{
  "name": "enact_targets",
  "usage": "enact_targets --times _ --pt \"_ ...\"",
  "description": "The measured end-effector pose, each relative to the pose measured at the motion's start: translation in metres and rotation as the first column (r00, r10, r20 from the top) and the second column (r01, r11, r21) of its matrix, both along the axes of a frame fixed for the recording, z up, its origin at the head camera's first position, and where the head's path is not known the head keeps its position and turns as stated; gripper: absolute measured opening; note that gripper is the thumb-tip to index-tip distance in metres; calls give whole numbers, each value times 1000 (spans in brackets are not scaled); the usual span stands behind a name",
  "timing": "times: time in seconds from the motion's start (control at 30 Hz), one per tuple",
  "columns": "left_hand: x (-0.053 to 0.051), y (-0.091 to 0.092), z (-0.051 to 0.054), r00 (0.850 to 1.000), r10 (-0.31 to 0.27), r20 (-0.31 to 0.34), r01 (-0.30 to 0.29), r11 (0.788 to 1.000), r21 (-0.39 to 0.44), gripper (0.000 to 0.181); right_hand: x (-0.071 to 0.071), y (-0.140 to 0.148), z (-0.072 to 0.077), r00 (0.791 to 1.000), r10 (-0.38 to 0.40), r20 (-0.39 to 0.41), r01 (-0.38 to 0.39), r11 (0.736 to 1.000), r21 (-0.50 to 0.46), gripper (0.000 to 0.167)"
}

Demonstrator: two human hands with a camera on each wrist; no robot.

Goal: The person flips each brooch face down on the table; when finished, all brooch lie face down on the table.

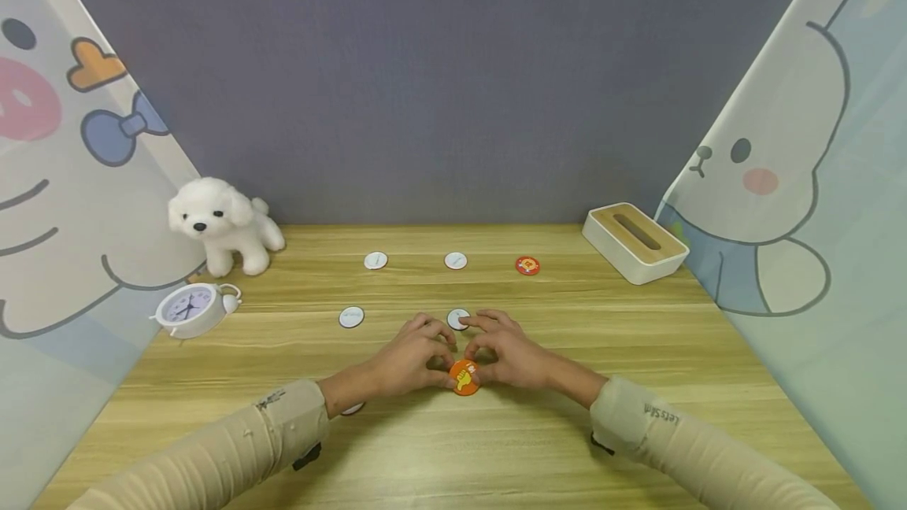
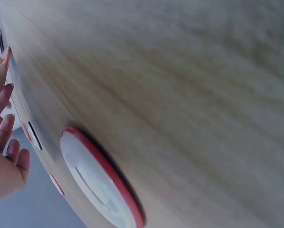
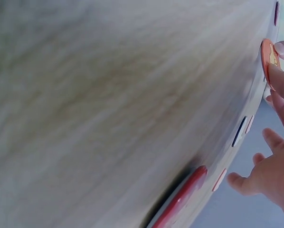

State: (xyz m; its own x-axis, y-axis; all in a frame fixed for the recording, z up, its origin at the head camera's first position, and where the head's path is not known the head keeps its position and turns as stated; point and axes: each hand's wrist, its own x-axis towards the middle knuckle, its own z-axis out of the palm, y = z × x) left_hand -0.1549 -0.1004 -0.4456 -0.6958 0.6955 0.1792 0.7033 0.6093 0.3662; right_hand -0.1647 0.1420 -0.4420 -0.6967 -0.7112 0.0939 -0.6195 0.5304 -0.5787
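An orange round disc point(image 1: 464, 378) with a yellow thumbs-up picture is between both hands near the middle of the table. My left hand point(image 1: 418, 354) pinches its left edge, thumb on the rim. From the other side, my right hand point(image 1: 513, 356) pinches the right edge, and its thumb overlaps the printed face in the right wrist view. Just beyond the fingers lies a white disc point(image 1: 457, 321) with a dark rim, partly covered by the right index finger. Under the left forearm a white disc point(image 1: 353, 409) shows only partly; its red rim point(image 2: 116, 175) appears in the left wrist view.
Farther back lie white discs point(image 1: 375, 260) and a red patterned disc point(image 1: 527, 265). Another red-edged disc point(image 3: 182, 199) is near my right wrist. A plush dog point(image 1: 227, 223) and an alarm clock point(image 1: 190, 309) stand left, a tissue box point(image 1: 634, 246) back right.
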Motion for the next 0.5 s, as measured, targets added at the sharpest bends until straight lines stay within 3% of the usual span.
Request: enact_targets --times 0.27,0.5 --pt "0 -1 1 1000 -3 13 2 997 73 16 0 1 2 1000 -15 -1 15 998 -55 13" --pt "-1 -1 3 998 -2 -56 5 998 59 13 0 1 4 1000 -14 -27 12 997 -76 11"
